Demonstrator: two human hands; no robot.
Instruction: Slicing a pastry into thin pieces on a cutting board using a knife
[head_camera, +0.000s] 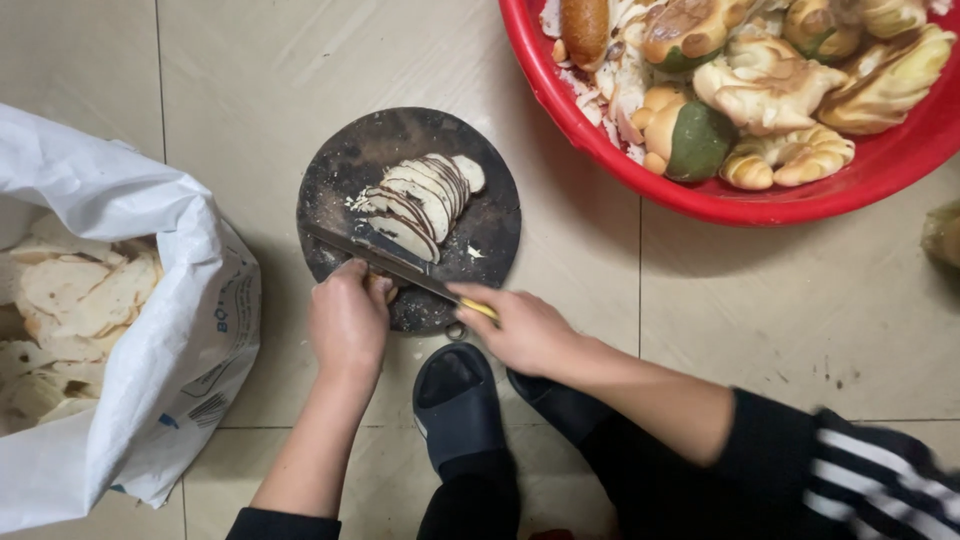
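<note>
Two hands (347, 318); one knife (385, 257)

black sleeves pushed up both forearms, white stripes on one dark garment, black slippers (458, 400) on feet.

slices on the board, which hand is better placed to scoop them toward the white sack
Left, probably. The left hand rests at the round board's near edge beside the slices, on the white sack's side. The right hand is shut on the knife.

Slices (420, 195) on board (490, 225); sack (150, 350) left; basin (600, 140) right-behind.
</note>
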